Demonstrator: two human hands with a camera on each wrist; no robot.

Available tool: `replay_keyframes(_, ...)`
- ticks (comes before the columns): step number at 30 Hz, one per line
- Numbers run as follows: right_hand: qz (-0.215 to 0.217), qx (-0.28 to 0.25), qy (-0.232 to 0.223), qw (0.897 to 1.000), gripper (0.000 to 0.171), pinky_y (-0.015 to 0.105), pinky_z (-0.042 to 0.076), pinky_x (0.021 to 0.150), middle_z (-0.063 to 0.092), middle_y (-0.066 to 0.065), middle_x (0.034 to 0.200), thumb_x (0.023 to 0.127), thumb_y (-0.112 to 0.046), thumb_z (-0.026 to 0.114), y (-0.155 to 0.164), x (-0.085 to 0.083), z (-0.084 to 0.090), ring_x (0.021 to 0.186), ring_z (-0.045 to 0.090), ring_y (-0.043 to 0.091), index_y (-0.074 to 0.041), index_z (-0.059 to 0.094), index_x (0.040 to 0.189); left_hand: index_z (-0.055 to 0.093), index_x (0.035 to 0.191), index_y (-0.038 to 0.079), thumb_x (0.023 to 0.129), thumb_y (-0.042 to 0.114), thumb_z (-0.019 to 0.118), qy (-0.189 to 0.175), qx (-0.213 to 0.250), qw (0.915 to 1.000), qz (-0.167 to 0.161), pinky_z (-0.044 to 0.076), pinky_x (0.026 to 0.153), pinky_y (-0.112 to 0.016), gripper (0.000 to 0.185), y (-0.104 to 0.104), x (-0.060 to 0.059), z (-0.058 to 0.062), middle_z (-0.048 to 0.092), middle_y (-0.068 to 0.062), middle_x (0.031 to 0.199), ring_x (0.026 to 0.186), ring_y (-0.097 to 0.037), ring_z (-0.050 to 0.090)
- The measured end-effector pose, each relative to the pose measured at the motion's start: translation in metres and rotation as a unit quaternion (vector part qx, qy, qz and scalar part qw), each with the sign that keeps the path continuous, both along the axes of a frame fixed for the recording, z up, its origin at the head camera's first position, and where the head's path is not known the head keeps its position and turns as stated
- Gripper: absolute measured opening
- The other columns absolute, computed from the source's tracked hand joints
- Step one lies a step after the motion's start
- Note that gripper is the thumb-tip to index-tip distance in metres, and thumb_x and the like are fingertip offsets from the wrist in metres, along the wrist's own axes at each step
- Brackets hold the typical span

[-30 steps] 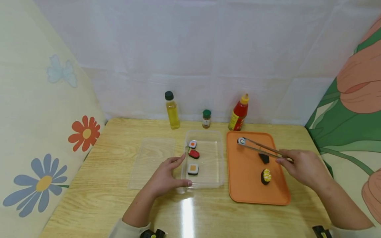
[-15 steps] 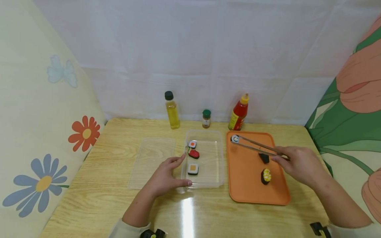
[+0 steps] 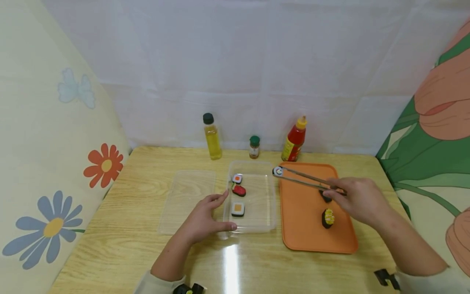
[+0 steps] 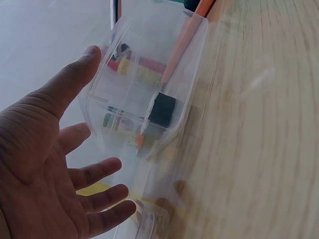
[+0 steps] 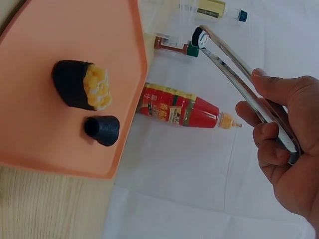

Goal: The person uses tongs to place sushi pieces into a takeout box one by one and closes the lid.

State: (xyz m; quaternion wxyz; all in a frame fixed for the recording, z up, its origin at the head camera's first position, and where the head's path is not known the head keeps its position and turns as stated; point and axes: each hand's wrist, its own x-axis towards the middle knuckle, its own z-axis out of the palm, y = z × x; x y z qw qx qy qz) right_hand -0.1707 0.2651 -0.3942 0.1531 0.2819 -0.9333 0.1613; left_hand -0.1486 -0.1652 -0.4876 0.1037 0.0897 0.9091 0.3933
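You have room over the right half of the container; sushi pieces line its left; your left hand blocks that side; bottles stand behind.

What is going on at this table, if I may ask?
A person's right hand holds metal tongs that pinch a round sushi roll. In the head view, that roll appears between a clear plastic box and an orange tray. The left hand is open at the box's left side. The box holds two orange-centred rolls and a red sushi piece; a yellow-topped gunkan and a black-wrapped piece are on the tray.
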Motion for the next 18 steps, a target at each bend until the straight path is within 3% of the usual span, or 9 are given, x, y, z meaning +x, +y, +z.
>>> replay_keyframes(6, 0.003, 0.004, -0.027, 1.000, 0.031, 0.026, 0.046, 0.052, 0.077, 0.001, 0.085, 0.088, -0.021, 0.085, -0.010, -0.004, 0.000, 0.061, 0.062, 0.005, -0.003, 0.079, 0.113, 0.042, 0.160, 0.029, 0.071, 0.057, 0.092, 0.006, -0.004, 1.0000, 0.000, 0.035, 0.114, -0.063, 0.105, 0.000, 0.000, -0.001, 0.042, -0.016, 0.158, 0.145, -0.043, 0.039)
replay_keyframes(18, 0.025, 0.003, -0.028, 0.999, 0.032, 0.034, 0.057, 0.058, 0.078, 0.005, 0.090, 0.090, -0.022, 0.083, -0.025, -0.012, -0.005, 0.069, 0.072, 0.014, -0.002, 0.078, 0.115, 0.042, 0.160, 0.030, 0.071, 0.057, 0.092, -0.001, 0.003, 1.0000, 0.003, 0.034, 0.115, -0.063, 0.106, 0.001, 0.001, 0.002, 0.041, -0.017, 0.158, 0.145, -0.044, 0.037)
